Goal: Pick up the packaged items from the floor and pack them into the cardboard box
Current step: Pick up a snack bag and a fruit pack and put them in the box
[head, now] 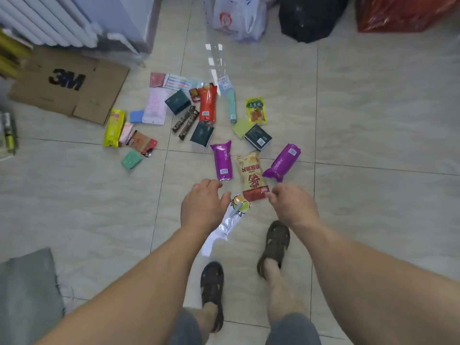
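Several packaged items lie scattered on the tiled floor. Nearest me are a white sachet with a yellow-green print point(234, 215), a tan and red snack bag point(251, 175) and two purple packs point(222, 161) point(283, 161). My left hand point(202, 206) hovers just left of the white sachet, fingers loosely curled and holding nothing. My right hand point(290, 205) reaches to the snack bag's red bottom edge, its fingertips at the bag; a pinch is not plain. The cardboard box point(72, 88), marked 3M, lies flattened at the far left.
A red pack point(207, 103), dark boxes point(257, 136), a yellow pack point(114, 128) and other small packets lie farther out. Plastic bags point(236, 16) and a black bag point(308, 16) stand at the back. A radiator is at top left, a grey cloth point(27, 282) at lower left. My sandalled feet stand below.
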